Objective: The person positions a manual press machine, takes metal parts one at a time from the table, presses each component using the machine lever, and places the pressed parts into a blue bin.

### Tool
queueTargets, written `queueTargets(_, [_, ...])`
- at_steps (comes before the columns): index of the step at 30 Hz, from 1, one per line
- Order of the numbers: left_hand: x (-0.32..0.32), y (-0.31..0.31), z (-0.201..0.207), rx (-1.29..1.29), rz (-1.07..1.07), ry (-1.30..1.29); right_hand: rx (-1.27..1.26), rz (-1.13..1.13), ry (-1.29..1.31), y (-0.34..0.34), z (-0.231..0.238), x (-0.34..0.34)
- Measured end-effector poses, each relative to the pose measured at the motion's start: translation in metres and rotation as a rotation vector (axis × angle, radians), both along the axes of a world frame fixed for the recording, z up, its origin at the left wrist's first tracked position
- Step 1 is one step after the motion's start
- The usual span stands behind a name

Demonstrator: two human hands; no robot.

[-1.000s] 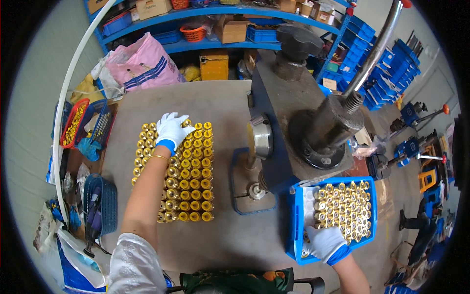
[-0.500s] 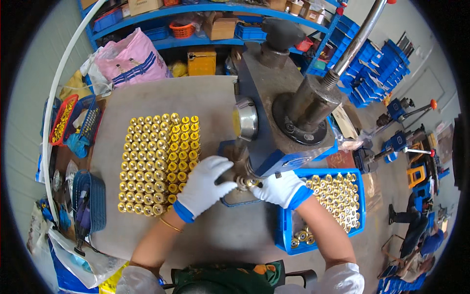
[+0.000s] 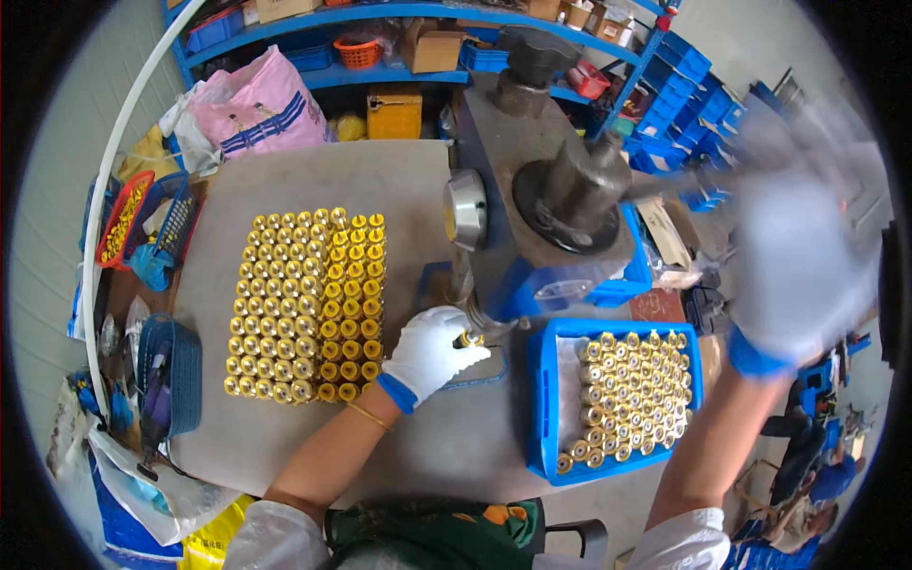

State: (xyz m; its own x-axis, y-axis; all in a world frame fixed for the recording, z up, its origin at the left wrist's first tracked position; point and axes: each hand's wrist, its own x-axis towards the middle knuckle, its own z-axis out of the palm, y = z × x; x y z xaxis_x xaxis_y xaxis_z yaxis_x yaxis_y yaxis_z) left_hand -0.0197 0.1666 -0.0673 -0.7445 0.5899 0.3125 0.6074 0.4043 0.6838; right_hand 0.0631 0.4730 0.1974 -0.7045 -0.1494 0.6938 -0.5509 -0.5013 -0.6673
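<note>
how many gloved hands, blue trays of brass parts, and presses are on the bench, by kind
gloved hands: 2, the left hand holding a brass part at the press, the right hand raised and blurred
blue tray of brass parts: 1
press: 1
total: 4

Left hand (image 3: 429, 353), in a white glove, pinches a small brass part (image 3: 468, 339) at the base of the grey press (image 3: 532, 180), near the middle of the tabletop (image 3: 380, 180). Right hand (image 3: 798, 271), gloved and blurred, is raised over the table's right edge. Brass parts stand in rows (image 3: 306, 304) toward the left edge; a blue tray (image 3: 543, 399) of brass parts sits toward the front right.
</note>
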Motion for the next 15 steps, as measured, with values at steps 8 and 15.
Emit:
queueTargets(8, [0.004, 0.002, 0.002, 0.181, -0.026, -0.131, 1.421, -0.902, -0.477, -0.094, -0.087, 0.122])
queueTargets(15, [-0.001, -0.011, 0.006, 0.039, -0.029, -0.024, 1.068, -0.656, -0.7, -0.084, -0.094, 0.102])
